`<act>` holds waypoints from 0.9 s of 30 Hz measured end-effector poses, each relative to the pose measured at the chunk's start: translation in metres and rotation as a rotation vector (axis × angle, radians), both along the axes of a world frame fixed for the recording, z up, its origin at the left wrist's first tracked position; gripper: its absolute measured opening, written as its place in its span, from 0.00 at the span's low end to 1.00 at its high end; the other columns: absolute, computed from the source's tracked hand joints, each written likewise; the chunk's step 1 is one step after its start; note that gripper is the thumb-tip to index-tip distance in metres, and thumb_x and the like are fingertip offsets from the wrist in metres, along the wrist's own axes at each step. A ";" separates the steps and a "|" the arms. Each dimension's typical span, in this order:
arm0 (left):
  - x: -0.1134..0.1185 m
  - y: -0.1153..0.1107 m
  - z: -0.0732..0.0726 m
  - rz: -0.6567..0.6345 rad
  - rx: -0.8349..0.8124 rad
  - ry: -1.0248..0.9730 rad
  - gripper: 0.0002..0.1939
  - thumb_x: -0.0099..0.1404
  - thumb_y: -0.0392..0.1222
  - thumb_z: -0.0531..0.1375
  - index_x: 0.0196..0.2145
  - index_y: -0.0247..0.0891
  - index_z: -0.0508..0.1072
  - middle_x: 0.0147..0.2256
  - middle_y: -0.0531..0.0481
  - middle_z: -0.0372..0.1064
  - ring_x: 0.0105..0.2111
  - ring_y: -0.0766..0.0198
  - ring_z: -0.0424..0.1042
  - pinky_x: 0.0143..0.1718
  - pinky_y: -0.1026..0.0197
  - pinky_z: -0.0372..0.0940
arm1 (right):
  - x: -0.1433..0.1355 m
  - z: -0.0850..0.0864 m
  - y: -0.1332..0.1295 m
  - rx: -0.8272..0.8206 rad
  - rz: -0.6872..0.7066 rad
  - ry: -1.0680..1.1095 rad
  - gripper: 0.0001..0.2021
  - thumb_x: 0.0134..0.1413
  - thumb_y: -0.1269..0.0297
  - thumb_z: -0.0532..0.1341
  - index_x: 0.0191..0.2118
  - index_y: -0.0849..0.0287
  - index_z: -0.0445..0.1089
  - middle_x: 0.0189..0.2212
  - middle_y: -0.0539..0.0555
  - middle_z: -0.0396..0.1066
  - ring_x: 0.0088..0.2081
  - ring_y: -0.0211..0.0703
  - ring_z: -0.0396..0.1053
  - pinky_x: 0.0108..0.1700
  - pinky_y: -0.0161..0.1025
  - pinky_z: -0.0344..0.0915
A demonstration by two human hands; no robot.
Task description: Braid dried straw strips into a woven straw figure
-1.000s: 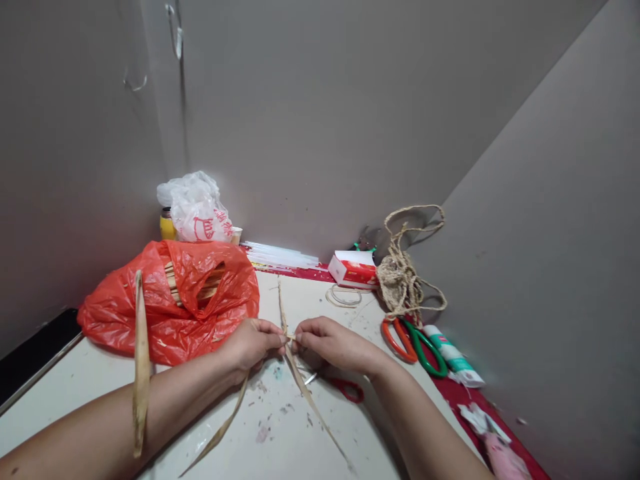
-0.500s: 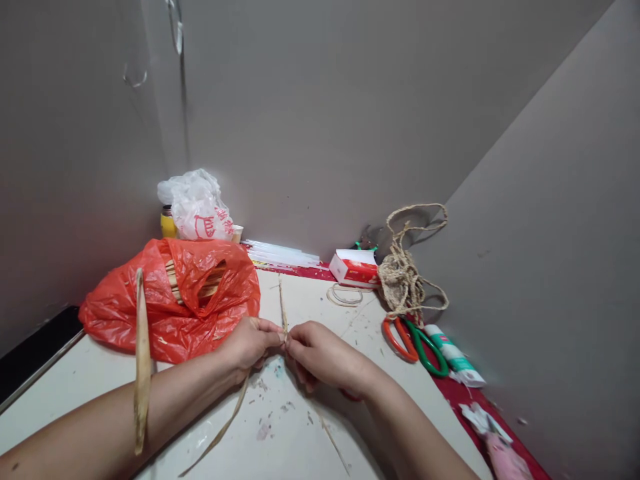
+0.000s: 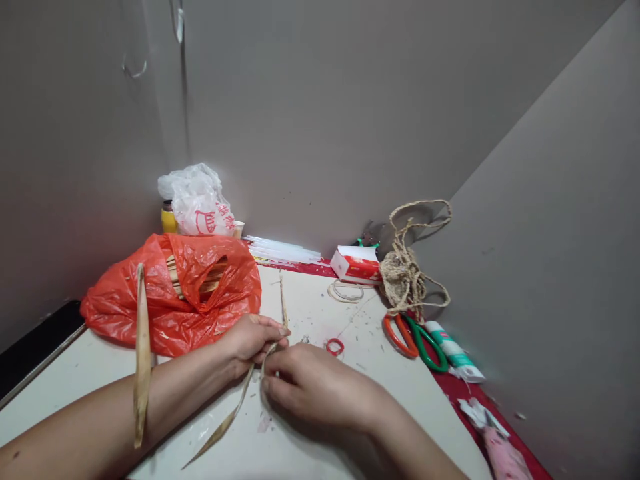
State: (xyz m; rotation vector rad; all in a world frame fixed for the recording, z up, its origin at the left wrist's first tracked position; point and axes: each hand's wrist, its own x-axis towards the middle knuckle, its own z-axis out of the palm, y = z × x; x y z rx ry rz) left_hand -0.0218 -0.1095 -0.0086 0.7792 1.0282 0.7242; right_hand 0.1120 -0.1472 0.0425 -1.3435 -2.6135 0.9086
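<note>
Head view: a slender twisted cord (image 3: 284, 303) of dried plant fibre is seen over the middle of the counter (image 3: 315, 307), its far end pointed away from the body. Its near end is gripped between the thumb and fingers of the left hand (image 3: 250, 340). From that same spot a pale strand (image 3: 264, 365) is bent round toward the right hand (image 3: 315, 387), whose fingers are closed; the strand appears to be pinched there, though the tips are partly hidden. A loose strip (image 3: 217, 433) is trailed from beneath the left hand, its tapered end left free.

The step in hand is judged to be the twisting or plaiting of strand and strip at the left fingertips. By that reading, the join needs to be kept firmly pinched on the left, while the strand on the right needs to be drawn snug and laid across without the twist being let loose. More straw-coloured pieces (image 3: 213, 277) are held in the red bag (image 3: 170, 327).
</note>
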 end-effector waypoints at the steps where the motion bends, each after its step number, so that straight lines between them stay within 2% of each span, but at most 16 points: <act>1: 0.000 0.000 0.001 0.006 -0.009 -0.009 0.13 0.42 0.39 0.67 0.23 0.32 0.67 0.17 0.55 0.64 0.12 0.77 0.52 0.14 0.68 0.39 | 0.005 0.003 0.004 -0.107 -0.020 0.086 0.11 0.53 0.62 0.53 0.25 0.61 0.67 0.24 0.55 0.72 0.25 0.39 0.67 0.27 0.32 0.58; 3: 0.000 0.000 0.002 0.009 -0.021 -0.025 0.12 0.42 0.38 0.66 0.23 0.32 0.67 0.15 0.56 0.62 0.11 0.78 0.48 0.14 0.68 0.36 | 0.016 0.007 0.016 -0.250 -0.248 0.248 0.15 0.56 0.58 0.50 0.25 0.61 0.64 0.21 0.52 0.69 0.19 0.35 0.64 0.21 0.30 0.57; 5: -0.001 -0.001 0.004 0.000 -0.021 -0.042 0.12 0.43 0.38 0.66 0.24 0.31 0.68 0.16 0.56 0.63 0.10 0.80 0.44 0.14 0.67 0.33 | 0.023 0.004 0.029 -0.271 -0.520 0.357 0.14 0.56 0.57 0.50 0.26 0.61 0.63 0.22 0.51 0.68 0.15 0.31 0.61 0.16 0.29 0.53; 7: -0.001 -0.001 0.006 0.002 -0.008 -0.057 0.11 0.45 0.37 0.66 0.24 0.31 0.68 0.16 0.56 0.64 0.11 0.80 0.43 0.14 0.67 0.32 | 0.024 -0.006 0.038 -0.333 -0.604 0.426 0.13 0.55 0.58 0.52 0.27 0.62 0.62 0.22 0.49 0.67 0.12 0.29 0.57 0.14 0.29 0.50; 11: -0.001 -0.002 0.006 -0.029 0.047 -0.065 0.09 0.47 0.38 0.64 0.24 0.31 0.68 0.16 0.53 0.64 0.11 0.79 0.47 0.14 0.68 0.33 | 0.020 -0.030 0.044 -0.595 -0.436 0.623 0.15 0.54 0.55 0.54 0.27 0.62 0.63 0.16 0.46 0.64 0.10 0.26 0.49 0.12 0.28 0.42; 14: 0.000 -0.002 0.007 -0.023 0.066 -0.044 0.09 0.46 0.36 0.63 0.27 0.30 0.69 0.18 0.53 0.66 0.11 0.80 0.46 0.14 0.68 0.34 | 0.023 -0.039 0.046 -0.713 -0.390 0.701 0.16 0.53 0.52 0.56 0.27 0.62 0.63 0.12 0.42 0.56 0.10 0.25 0.43 0.11 0.27 0.39; 17: 0.001 -0.003 0.008 -0.032 0.075 -0.025 0.13 0.46 0.36 0.63 0.31 0.30 0.70 0.22 0.53 0.68 0.12 0.80 0.46 0.14 0.69 0.35 | 0.029 -0.039 0.048 -0.732 -0.404 0.666 0.16 0.52 0.53 0.57 0.26 0.63 0.64 0.11 0.40 0.50 0.11 0.24 0.42 0.12 0.26 0.39; 24: -0.001 -0.003 0.009 -0.088 0.158 0.113 0.13 0.50 0.41 0.62 0.34 0.32 0.71 0.23 0.52 0.69 0.14 0.78 0.51 0.15 0.70 0.40 | 0.037 -0.039 0.052 -0.801 -0.334 0.623 0.15 0.53 0.57 0.56 0.28 0.66 0.68 0.11 0.41 0.54 0.10 0.25 0.43 0.11 0.27 0.38; 27: -0.001 -0.001 0.005 -0.125 0.297 0.165 0.10 0.53 0.41 0.61 0.33 0.32 0.72 0.24 0.50 0.70 0.17 0.75 0.57 0.18 0.70 0.49 | 0.036 -0.039 0.052 -0.785 -0.351 0.638 0.15 0.52 0.59 0.56 0.24 0.67 0.68 0.08 0.42 0.55 0.09 0.25 0.42 0.11 0.27 0.37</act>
